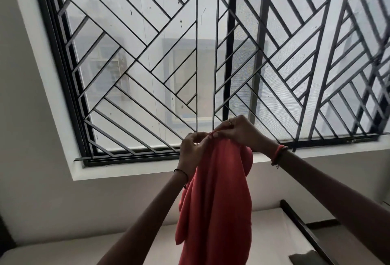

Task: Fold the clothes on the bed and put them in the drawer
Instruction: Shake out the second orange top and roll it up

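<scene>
A coral-red cloth (pixel 213 197) hangs in the air in front of me, held up high at its top edge. My left hand (pixel 193 150) pinches the top edge on the left side. My right hand (pixel 240 131), with a ring on one finger, grips the same edge just to the right; the two hands nearly touch. The cloth drapes down in long folds past the bottom of the frame. Below it lies the bed (pixel 263 235) with a pale sheet. No drawer is in view.
A large window with a black geometric metal grille (pixel 190 58) fills the wall ahead, above a white sill (pixel 126 169). The bed's dark frame edge (pixel 306 229) runs along the right. A dark piece of fabric (pixel 304 258) lies at the bed's lower right.
</scene>
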The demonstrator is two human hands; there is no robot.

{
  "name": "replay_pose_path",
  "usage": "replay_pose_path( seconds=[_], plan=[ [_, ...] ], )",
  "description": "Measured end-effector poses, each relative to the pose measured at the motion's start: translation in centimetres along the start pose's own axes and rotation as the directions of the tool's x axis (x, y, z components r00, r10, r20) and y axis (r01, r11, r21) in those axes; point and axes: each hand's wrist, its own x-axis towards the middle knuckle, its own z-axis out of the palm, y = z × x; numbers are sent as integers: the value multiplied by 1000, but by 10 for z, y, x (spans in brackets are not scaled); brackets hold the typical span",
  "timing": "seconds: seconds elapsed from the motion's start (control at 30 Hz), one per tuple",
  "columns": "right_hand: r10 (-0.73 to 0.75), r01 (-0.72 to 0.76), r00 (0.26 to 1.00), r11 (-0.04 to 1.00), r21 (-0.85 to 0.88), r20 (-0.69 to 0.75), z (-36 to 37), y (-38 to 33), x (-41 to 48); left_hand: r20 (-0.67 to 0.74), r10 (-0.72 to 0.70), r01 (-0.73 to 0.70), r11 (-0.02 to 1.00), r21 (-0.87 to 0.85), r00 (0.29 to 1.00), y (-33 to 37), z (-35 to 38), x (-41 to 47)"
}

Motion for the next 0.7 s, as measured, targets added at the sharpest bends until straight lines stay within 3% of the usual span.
replay_pose_path(
  seconds=[0.17,0.33,0.53,0.7],
  plan=[
    [71,-75,994,996,39,81,1,-3,0,37,-67,69,996,-64,997,-1,-3,1],
    [217,-221,975,960,172,43,9,4,-4,143,-181,210,952,-222,973,7,-1,-4],
    [398,-392,914,810,435,83,17,9,-7,183,-253,298,910,-287,950,6,-2,-5],
    [485,-405,874,683,608,37,22,11,-9,189,-252,299,909,-290,949,0,-3,-3]
  ],
)
